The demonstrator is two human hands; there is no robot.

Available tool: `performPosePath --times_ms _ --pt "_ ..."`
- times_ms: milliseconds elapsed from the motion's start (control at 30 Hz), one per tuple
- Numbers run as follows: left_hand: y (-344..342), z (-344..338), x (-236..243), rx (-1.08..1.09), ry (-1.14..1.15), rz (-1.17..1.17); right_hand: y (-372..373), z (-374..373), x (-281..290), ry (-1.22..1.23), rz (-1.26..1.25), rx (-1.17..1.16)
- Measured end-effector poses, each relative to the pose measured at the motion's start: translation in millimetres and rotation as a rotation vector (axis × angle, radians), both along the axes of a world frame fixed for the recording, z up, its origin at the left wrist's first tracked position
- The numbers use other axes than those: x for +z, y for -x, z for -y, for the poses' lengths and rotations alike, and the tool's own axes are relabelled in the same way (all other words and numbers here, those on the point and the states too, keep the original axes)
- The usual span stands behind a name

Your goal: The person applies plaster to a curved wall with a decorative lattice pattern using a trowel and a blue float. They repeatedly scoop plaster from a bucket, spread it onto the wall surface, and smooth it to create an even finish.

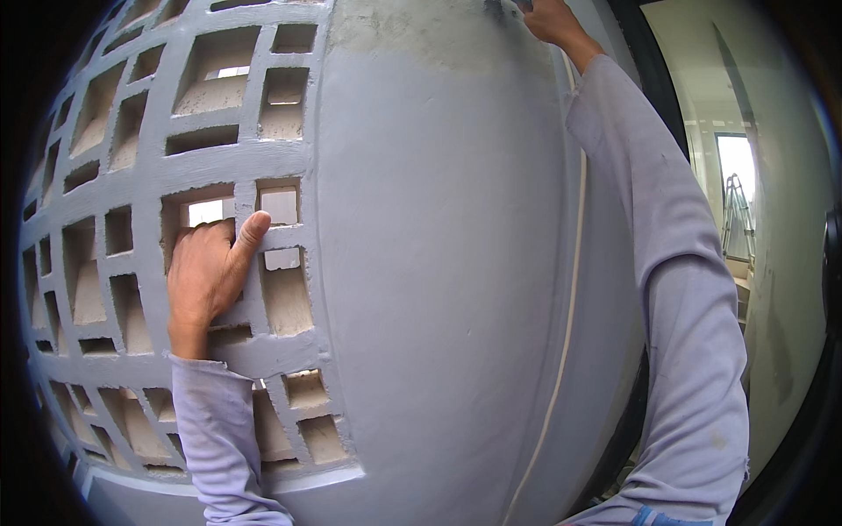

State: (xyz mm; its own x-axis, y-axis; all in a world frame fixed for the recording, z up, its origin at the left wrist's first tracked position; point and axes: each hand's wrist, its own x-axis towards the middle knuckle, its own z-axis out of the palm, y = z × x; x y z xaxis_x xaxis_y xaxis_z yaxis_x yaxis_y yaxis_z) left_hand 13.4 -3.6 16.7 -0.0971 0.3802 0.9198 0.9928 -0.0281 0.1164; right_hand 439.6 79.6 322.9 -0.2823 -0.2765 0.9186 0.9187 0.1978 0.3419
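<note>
My left hand is hooked into an opening of a grey breeze-block screen wall. Its fingers curl over the edge and its thumb rests along a narrow bar between two holes. High at the upper edge, my right hand is closed around a small tool whose dark end is against the wall; most of it is cut off, so I cannot tell its kind. Below it runs a smooth grey-painted wall panel, with a rougher, patchy area at the top.
A pale cord or pipe runs down the wall right of the panel. Beyond a dark frame lies a room with pale walls, where a stepladder stands by a bright window. A white ledge edges the screen's bottom.
</note>
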Motion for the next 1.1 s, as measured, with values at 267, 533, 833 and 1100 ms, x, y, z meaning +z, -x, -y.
performPosePath --times_ms 267,533,833,1100 --pt "3.2 -7.6 -3.4 -0.013 -0.065 0.004 0.3 12.6 -9.9 0.161 -0.001 0.035" --pt "0.4 -8.5 -2.9 -0.042 -0.057 -0.006 -5.0 13.6 -38.9 0.246 -0.002 -0.025" --pt "1.1 -5.5 -3.4 -0.038 -0.039 -0.028 -26.3 41.8 -83.9 0.219 0.12 -0.024" --pt "3.6 13.7 1.7 0.036 -0.077 -0.082 -22.1 8.7 34.9 -0.089 -0.029 0.102"
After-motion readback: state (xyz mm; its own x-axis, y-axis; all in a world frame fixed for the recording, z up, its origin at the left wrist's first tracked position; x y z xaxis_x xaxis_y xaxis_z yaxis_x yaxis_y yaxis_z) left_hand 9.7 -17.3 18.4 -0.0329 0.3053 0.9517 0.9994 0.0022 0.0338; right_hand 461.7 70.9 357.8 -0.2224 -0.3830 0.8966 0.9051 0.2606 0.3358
